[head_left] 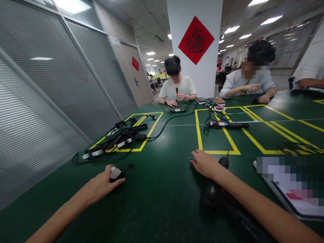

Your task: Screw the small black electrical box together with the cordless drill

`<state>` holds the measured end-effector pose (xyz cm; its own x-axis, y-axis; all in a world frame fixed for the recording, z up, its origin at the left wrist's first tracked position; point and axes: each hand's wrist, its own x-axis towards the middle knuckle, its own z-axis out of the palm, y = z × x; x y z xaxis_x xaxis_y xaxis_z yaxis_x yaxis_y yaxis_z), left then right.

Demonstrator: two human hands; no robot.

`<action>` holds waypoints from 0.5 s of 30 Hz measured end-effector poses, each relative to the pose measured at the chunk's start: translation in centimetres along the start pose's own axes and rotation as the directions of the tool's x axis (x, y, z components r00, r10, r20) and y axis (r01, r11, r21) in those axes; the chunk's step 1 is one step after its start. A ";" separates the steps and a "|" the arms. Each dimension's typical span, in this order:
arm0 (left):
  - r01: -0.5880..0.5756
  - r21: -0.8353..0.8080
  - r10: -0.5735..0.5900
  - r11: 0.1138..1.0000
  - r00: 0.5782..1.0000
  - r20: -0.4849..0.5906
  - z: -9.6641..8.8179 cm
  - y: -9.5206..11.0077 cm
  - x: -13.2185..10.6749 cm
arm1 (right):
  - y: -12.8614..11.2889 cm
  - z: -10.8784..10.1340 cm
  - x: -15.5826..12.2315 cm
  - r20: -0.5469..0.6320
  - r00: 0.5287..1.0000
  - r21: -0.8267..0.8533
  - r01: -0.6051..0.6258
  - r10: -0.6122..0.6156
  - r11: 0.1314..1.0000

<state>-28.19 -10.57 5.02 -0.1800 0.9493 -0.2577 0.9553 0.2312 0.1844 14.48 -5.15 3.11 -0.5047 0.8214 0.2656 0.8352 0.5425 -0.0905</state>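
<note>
My left hand point(107, 179) is closed round a small black block with a white label point(117, 173), low over or on the green table. A small black piece point(131, 165) lies just beyond it. My right hand point(205, 163) rests on the tabletop with its fingertips a little apart, and nothing shows in it. Under and beside my right forearm lies a black power drill point(211, 195), its bit end point(223, 162) pointing away from me; the forearm hides part of it.
Black cabled devices point(126, 135) lie inside yellow tape at left. A pen-shaped electric screwdriver point(227, 125) lies beyond my right hand, and a tablet-like screen point(291, 192) at right. Across the table point(162, 189) sit a person with a screwdriver point(177, 91) and another person point(249, 81).
</note>
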 end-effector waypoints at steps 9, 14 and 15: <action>0.022 -0.044 -0.021 0.999 1.000 0.018 -1.4 0.0 0.4 | 0.3 0.4 0.0 -0.016 1.000 0.004 -0.001 0.001 1.000; -0.154 -0.144 0.159 0.978 0.987 0.025 -3.2 1.5 1.4 | 0.3 0.6 0.1 -0.017 1.000 -0.008 0.000 0.000 1.000; -0.190 -0.166 0.195 0.968 0.981 0.015 -3.8 2.0 1.8 | 0.3 0.5 0.1 -0.018 1.000 -0.008 0.001 -0.001 1.000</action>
<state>-27.53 -7.57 8.52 0.0132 0.9729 -0.2309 0.9197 0.0788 0.3845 14.58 -4.81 2.59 -0.5017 0.8174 0.2831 0.8363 0.5420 -0.0830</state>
